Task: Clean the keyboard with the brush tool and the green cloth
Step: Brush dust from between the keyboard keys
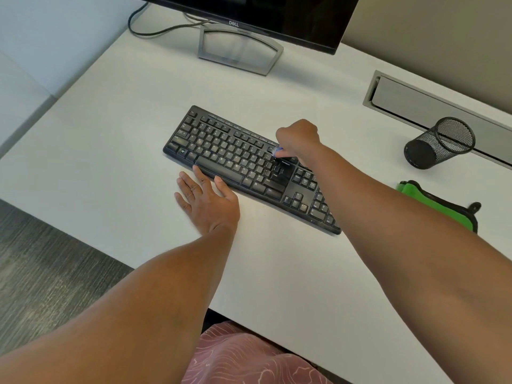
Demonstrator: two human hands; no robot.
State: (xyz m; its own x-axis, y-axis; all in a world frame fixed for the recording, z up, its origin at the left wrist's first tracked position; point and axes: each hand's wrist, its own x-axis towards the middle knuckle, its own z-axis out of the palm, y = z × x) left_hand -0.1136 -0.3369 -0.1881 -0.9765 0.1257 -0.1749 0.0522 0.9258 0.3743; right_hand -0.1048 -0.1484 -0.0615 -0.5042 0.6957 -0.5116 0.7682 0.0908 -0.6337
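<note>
A black keyboard (232, 159) lies at an angle in the middle of the white desk (110, 167). My right hand (299, 139) is curled round a small brush tool (278, 151), whose blue and white tip touches the keys near the backspace key; most of the tool is hidden in my fist. My left hand (207, 200) lies flat on the desk with straight fingers, the fingertips touching the keyboard's front edge by the space bar. The green cloth (440, 206) with a black border lies on the desk at the right, partly behind my right forearm.
A monitor (266, 18) on a grey stand (238, 48) is at the back, its cable trailing left. A black mesh pen cup (440, 142) lies on its side at the right, beside a grey cable tray (432, 109). The desk's front edge runs diagonally above dark flooring.
</note>
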